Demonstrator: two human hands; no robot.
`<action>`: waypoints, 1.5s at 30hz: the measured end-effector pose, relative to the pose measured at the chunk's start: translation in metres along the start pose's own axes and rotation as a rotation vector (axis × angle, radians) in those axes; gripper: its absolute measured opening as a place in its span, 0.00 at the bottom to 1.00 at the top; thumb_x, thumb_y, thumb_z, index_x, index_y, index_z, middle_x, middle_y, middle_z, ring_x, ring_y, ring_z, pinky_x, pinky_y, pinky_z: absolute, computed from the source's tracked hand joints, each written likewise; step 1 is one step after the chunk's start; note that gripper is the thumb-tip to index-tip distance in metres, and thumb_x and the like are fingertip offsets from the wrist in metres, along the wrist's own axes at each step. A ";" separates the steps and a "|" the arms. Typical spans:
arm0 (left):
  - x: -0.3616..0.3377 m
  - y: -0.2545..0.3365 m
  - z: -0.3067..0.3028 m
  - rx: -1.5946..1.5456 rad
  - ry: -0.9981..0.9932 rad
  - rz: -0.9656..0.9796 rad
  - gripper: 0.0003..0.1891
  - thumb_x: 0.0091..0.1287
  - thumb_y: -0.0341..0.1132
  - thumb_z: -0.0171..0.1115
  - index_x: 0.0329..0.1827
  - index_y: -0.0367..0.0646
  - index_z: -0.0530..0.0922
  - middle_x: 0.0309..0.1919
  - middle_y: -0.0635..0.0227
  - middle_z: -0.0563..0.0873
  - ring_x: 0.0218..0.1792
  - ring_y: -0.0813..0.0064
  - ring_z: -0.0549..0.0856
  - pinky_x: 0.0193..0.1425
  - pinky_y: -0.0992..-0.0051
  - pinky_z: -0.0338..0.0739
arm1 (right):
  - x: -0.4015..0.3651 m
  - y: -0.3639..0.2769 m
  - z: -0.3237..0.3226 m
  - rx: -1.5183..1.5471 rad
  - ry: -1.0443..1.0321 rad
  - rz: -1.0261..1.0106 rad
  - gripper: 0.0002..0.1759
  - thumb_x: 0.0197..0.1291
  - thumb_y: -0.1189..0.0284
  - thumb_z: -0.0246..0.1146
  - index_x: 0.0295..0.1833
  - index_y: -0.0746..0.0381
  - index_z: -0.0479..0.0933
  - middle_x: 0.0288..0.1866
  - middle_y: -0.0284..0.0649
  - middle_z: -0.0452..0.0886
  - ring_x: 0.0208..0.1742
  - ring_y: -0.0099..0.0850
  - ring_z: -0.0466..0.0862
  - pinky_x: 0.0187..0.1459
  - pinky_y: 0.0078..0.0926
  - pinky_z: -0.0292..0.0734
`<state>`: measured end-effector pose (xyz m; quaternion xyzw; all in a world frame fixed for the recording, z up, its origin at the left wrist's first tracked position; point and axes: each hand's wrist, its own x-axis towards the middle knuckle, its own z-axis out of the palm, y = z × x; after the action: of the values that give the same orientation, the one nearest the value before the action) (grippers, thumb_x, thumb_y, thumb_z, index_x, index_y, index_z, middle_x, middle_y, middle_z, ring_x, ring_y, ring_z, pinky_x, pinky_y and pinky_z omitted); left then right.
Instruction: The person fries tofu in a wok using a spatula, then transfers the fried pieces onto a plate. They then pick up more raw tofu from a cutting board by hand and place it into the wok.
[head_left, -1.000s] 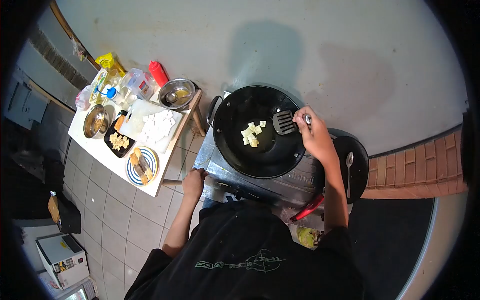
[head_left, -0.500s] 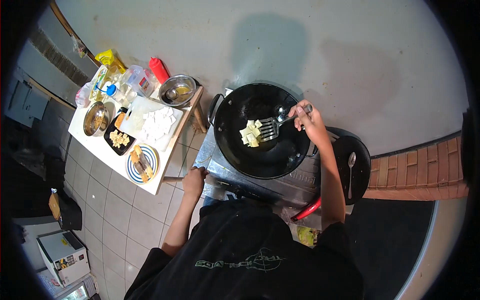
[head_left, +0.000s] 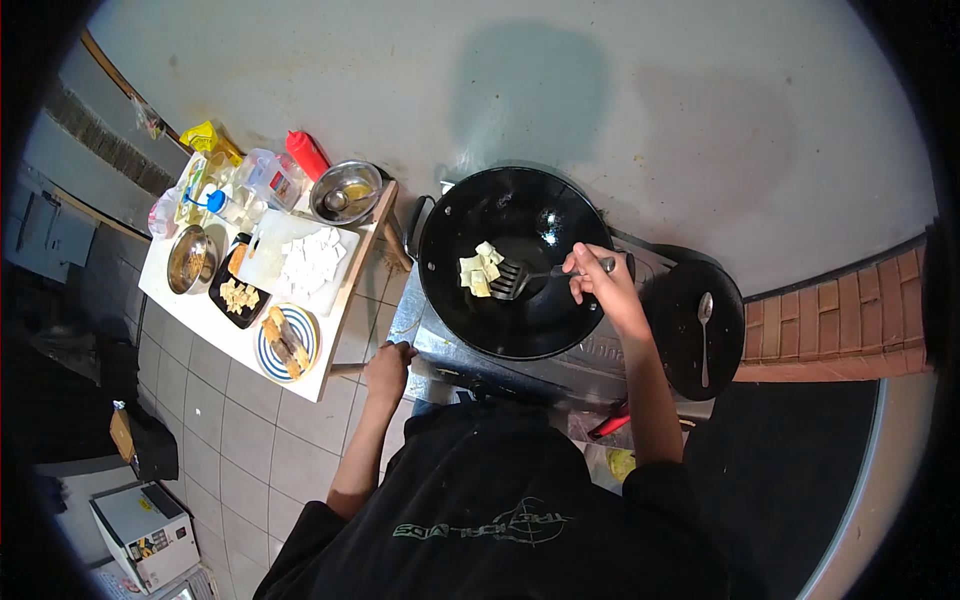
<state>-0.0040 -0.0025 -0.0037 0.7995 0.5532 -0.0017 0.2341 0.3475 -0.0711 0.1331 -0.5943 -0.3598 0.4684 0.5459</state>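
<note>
My right hand point(head_left: 606, 282) grips the handle of a slotted metal spatula point(head_left: 512, 280) over a black wok point(head_left: 520, 325). The spatula's head touches pale, cut pieces point(head_left: 480, 268) at the left side of the wok's inside. My left hand point(head_left: 390, 365) is closed at the left front edge of the metal stove point(head_left: 460, 355); what its fingers hold, if anything, is too small to make out.
On the left, a white table point(head_left: 225, 330) bears a cutting board point(head_left: 262, 262) with white cubes, a striped plate point(head_left: 262, 350), metal bowls and a red bottle point(head_left: 306, 153). Right of the wok, a spoon point(head_left: 705, 335) lies on a black round lid point(head_left: 680, 350).
My right hand has moved down and slightly left with the spatula. The pale pieces sit further left in the wok. The camera view has shifted slightly.
</note>
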 end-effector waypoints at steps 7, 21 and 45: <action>0.001 -0.002 0.004 0.000 -0.006 -0.003 0.14 0.67 0.47 0.59 0.36 0.47 0.83 0.35 0.57 0.84 0.37 0.51 0.86 0.38 0.53 0.79 | -0.015 0.013 0.021 0.044 0.137 -0.057 0.21 0.73 0.60 0.54 0.32 0.66 0.75 0.20 0.33 0.73 0.20 0.20 0.75 0.23 0.19 0.69; -0.001 0.000 0.005 -0.025 0.028 -0.023 0.14 0.68 0.45 0.59 0.30 0.44 0.81 0.33 0.58 0.84 0.37 0.51 0.85 0.38 0.53 0.77 | -0.061 -0.002 0.050 -0.483 0.055 -0.464 0.08 0.66 0.78 0.57 0.35 0.72 0.73 0.36 0.44 0.76 0.36 0.36 0.80 0.40 0.26 0.74; -0.002 0.001 0.002 -0.001 0.015 -0.007 0.14 0.68 0.46 0.59 0.35 0.46 0.83 0.36 0.57 0.84 0.38 0.51 0.85 0.38 0.53 0.79 | -0.080 -0.010 0.085 -0.659 0.073 -0.706 0.04 0.60 0.80 0.63 0.35 0.68 0.73 0.36 0.42 0.74 0.36 0.40 0.79 0.39 0.34 0.75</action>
<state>-0.0031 -0.0052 -0.0043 0.7973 0.5579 0.0037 0.2304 0.2437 -0.1179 0.1593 -0.5933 -0.6492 0.0944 0.4664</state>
